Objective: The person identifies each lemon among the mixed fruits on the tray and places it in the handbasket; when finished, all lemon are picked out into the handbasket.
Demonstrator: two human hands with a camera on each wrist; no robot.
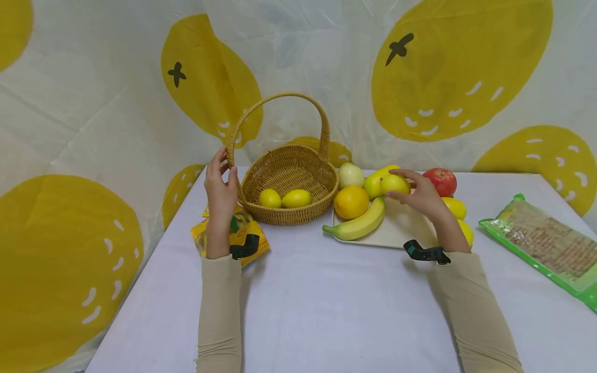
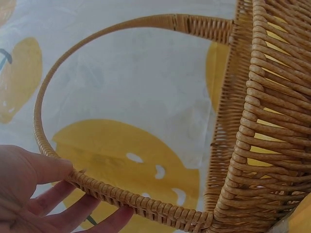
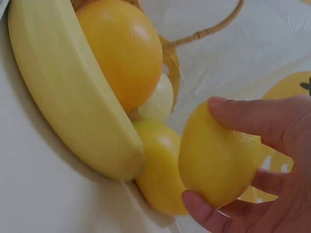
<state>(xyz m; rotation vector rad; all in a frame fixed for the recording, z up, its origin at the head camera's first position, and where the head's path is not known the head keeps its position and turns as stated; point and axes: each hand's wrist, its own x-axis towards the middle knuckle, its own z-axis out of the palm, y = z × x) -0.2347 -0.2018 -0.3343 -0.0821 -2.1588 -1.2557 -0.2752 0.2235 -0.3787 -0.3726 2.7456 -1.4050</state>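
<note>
My left hand (image 1: 221, 184) holds the arched handle (image 2: 121, 196) of a wicker basket (image 1: 294, 213), thumb on one side and fingertips on the other. Inside the basket, near its front wall, lie two yellow lemons (image 1: 283, 199). Over at the right, my right hand (image 1: 422, 197) grips another lemon (image 3: 218, 155) between thumb and fingers, above the back of a pale tray (image 1: 406, 228). Close beside that lemon are a yellow-green mango (image 1: 374, 185), an orange (image 1: 351, 202), a banana (image 1: 359, 224) and a pale round fruit (image 1: 351, 175).
Right of the tray sit a red apple (image 1: 441, 182) and more yellow fruit (image 1: 454, 207), partly behind my right wrist. A green-edged clear packet (image 1: 543, 243) lies at the far right. Under my left wrist is a yellow packet (image 1: 249, 238). A patterned curtain (image 1: 326, 52) hangs behind the table.
</note>
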